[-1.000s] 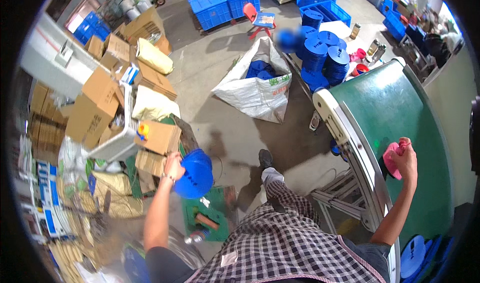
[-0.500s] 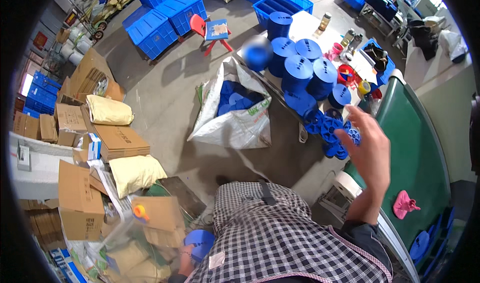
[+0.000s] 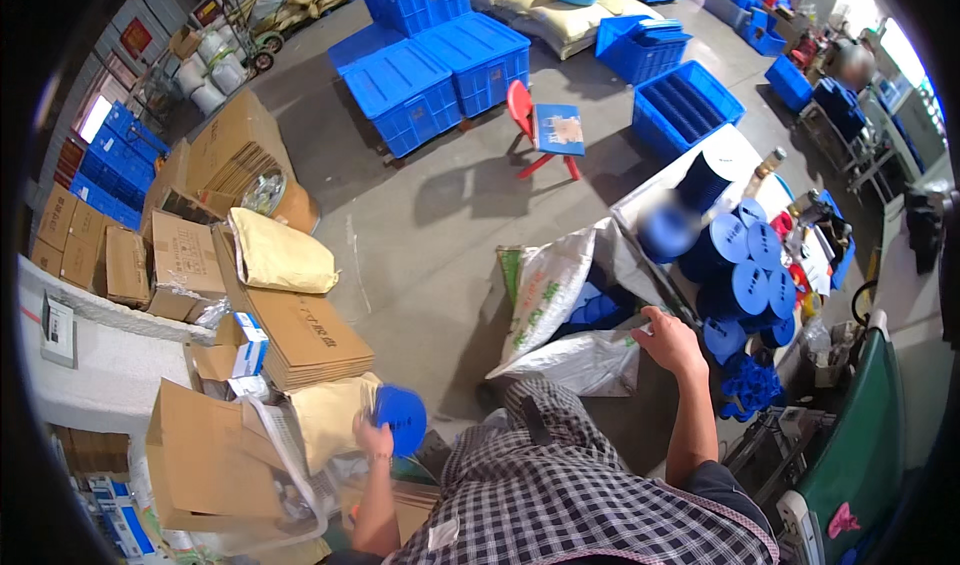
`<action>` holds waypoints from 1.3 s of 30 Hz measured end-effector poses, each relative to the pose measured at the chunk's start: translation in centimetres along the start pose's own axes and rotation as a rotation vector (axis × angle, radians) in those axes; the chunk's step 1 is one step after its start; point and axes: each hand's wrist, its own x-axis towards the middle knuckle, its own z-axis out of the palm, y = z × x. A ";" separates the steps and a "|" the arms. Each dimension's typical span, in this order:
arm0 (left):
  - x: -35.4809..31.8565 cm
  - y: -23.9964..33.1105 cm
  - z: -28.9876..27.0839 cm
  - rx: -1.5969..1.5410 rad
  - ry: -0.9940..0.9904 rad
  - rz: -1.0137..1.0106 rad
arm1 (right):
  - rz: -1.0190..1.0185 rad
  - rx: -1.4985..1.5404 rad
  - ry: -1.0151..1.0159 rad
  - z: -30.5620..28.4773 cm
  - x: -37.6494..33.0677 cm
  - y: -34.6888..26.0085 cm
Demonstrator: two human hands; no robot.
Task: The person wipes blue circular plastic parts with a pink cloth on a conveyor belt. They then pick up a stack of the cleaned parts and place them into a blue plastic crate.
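Note:
My left hand (image 3: 374, 437) grips a round blue disc (image 3: 404, 421) by its left edge, beside a pale yellow sack (image 3: 335, 417); motion blurs the fingers a little. In front of me, my right hand (image 3: 672, 343) is empty, its fingers apart, over the right side of a white woven sack (image 3: 545, 310). Several blue discs (image 3: 594, 310) lie inside that sack, whose mouth gapes. Just beyond, stacks of blue discs (image 3: 750, 287) stand on a white table (image 3: 640, 193). Small spoked blue parts (image 3: 752, 385) are heaped at its near end.
An open cardboard box (image 3: 205, 455) and flat cartons (image 3: 310, 335) line my left. Farther off are a red chair (image 3: 545, 130), lidded blue crates (image 3: 400, 95) and an open blue crate (image 3: 690, 110). A green-topped surface (image 3: 850, 435) runs along my right, with a pink cloth (image 3: 842, 520) on it.
The view has swung left. My left hand has come up and forward with the blue disc. My right hand has gone from beside the spoked parts to the white sack.

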 end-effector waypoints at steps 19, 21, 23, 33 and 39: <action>49.1 44.7 3.0 -0.424 -0.441 -0.098 | -0.568 0.969 -0.254 4.3 47.5 -34.5; 53.4 47.2 5.0 -0.645 -0.493 -0.007 | -0.596 0.958 -0.476 6.1 52.8 -38.7; 57.3 49.9 7.7 -0.729 -0.507 0.019 | -0.436 0.942 -0.491 7.4 56.9 -40.3; 64.2 79.4 22.6 -0.586 -0.919 0.423 | 0.238 1.259 -0.131 2.2 77.6 -27.2; 66.6 91.8 32.8 -0.170 -1.062 0.653 | 0.606 1.532 0.055 -5.1 82.7 -20.5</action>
